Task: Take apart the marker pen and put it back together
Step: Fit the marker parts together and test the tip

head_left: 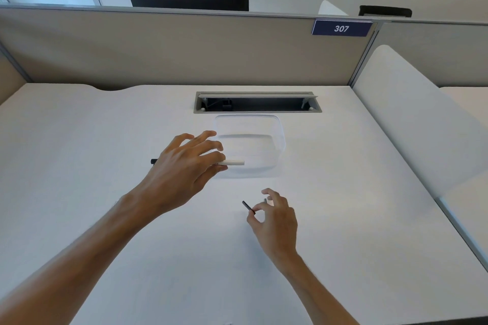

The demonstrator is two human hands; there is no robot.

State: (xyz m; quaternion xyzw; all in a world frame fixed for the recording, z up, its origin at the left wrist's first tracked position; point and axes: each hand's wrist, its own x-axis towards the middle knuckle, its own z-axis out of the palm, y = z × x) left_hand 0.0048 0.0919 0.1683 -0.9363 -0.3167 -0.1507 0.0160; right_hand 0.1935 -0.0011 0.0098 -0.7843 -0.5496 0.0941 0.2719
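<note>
The marker's white barrel [234,162] lies across the white desk, pointing left to right, with its black tip end [153,161] sticking out to the left of my left hand [184,166]. That hand hovers over or rests on the barrel with fingers spread and fairly straight; most of the barrel is hidden beneath it. Nearer to me, my right hand [274,216] pinches a thin dark stick, the marker's inner part [248,207], between thumb and forefinger, just above the desk.
A clear plastic container [277,145] stands just behind the barrel. Behind it is an open cable slot [257,102] in the desk [105,126]. Grey partitions close the back, and a white divider panel [412,119] bounds the right side.
</note>
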